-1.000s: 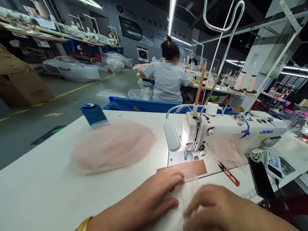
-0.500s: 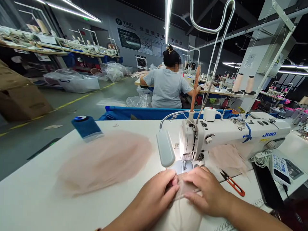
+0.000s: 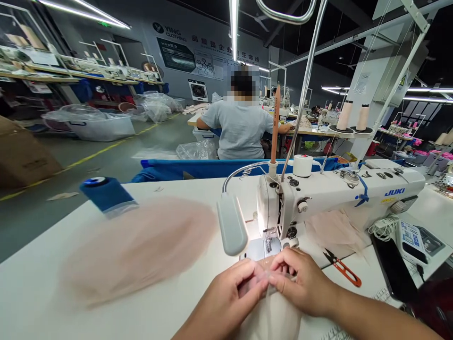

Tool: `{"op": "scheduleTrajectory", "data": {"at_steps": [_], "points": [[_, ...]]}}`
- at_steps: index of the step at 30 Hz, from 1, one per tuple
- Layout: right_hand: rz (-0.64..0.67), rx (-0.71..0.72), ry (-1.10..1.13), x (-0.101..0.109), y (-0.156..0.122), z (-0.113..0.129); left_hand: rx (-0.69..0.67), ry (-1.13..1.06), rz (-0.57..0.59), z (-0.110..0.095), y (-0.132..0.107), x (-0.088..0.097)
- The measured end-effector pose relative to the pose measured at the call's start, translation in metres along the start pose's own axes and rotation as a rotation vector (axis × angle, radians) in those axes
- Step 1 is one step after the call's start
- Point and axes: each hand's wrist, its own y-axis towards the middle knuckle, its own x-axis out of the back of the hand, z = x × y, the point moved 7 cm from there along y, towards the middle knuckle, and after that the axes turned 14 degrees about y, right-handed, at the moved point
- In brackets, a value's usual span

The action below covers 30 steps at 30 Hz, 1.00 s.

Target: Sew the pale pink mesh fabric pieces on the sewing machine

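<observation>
My left hand [image 3: 235,293] pinches the edge of a sheer pale pink fabric [image 3: 271,314] just in front of the sewing machine [image 3: 339,193]. Close against it, my right hand [image 3: 300,281] pinches the same fabric, thumbs and fingertips almost meeting. The cloth runs down from the fingers towards me over the table edge. Behind the hands are the presser foot and the metal needle plate [image 3: 255,248], apart from the fingertips. What lies inside the pinched fold is hidden.
A sheer pink piece [image 3: 141,250] lies spread at left beside a blue thread cone [image 3: 108,194]. Orange thread snips [image 3: 345,271], a black phone [image 3: 392,271] and folded pink fabric [image 3: 336,229] lie at right. A grey lamp [image 3: 231,224] hangs by the needle. A person [image 3: 240,127] sits ahead.
My right hand's fingers have drawn in towards the left and now pinch the fabric close to the left fingertips. The whole view has shifted slightly, and the seated person's head has turned.
</observation>
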Motion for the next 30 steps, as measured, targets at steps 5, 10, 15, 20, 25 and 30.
{"op": "scheduleTrajectory", "data": {"at_steps": [5, 10, 15, 20, 25, 30], "points": [[0.002, -0.01, 0.023, -0.0025, 0.0015, -0.0012, -0.068, 0.013, -0.06, -0.0069, 0.0016, -0.0006], [-0.016, -0.009, 0.087, -0.0018, 0.0014, 0.0, -0.004, -0.134, -0.006, -0.0017, 0.0014, -0.0082], [-0.005, -0.074, 0.124, -0.0012, -0.0003, -0.0013, 0.035, -0.139, -0.007, 0.0025, -0.0033, -0.009], [0.014, -0.018, 0.126, -0.0016, -0.0006, 0.0029, 0.04, -0.138, -0.005, 0.0017, -0.0036, -0.0071], [0.042, -0.1, 0.19, -0.0015, 0.0009, -0.001, 0.043, -0.164, -0.006, -0.0018, -0.0037, -0.0033], [0.073, -0.107, 0.261, -0.0024, 0.0022, -0.0015, 0.035, -0.218, 0.045, -0.0008, -0.0046, -0.0071]]}}
